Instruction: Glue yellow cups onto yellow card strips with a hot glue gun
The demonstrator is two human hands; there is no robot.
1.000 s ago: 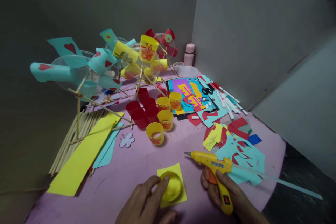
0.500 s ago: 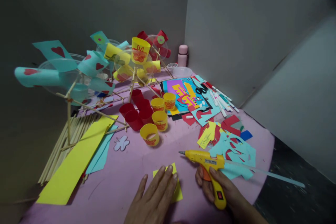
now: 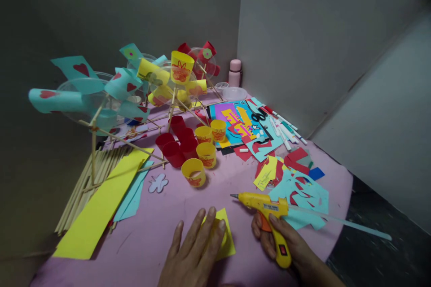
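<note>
In my right hand (image 3: 276, 237) is a yellow glue gun (image 3: 264, 203), its nozzle pointing left and a long clear glue stick (image 3: 346, 222) running out of its back. The fingers wrap round its handle beside the orange trigger. My left hand (image 3: 195, 249) lies with fingers outstretched over a small piece of yellow paper (image 3: 229, 237) at the table's front. Part of that paper is hidden under the hand. Just beyond stand yellow paper cups (image 3: 194, 173) with red drawings, alongside several red paper cups (image 3: 173, 154). A white butterfly-shaped cutout (image 3: 158, 183) lies left of them.
Wheel-like models (image 3: 97, 94) on stick frames stand at the left and back. Wooden sticks (image 3: 79, 188) and yellow strips (image 3: 104, 206) lie at left. At right are paper scraps (image 3: 301, 193), markers (image 3: 284, 130) and scissors (image 3: 258, 117). A pink bottle (image 3: 235, 73) stands by the wall.
My left hand's fingers have lifted and spread a little over the yellow paper. The view has shifted slightly; the glue gun stays in my right hand almost unmoved.
</note>
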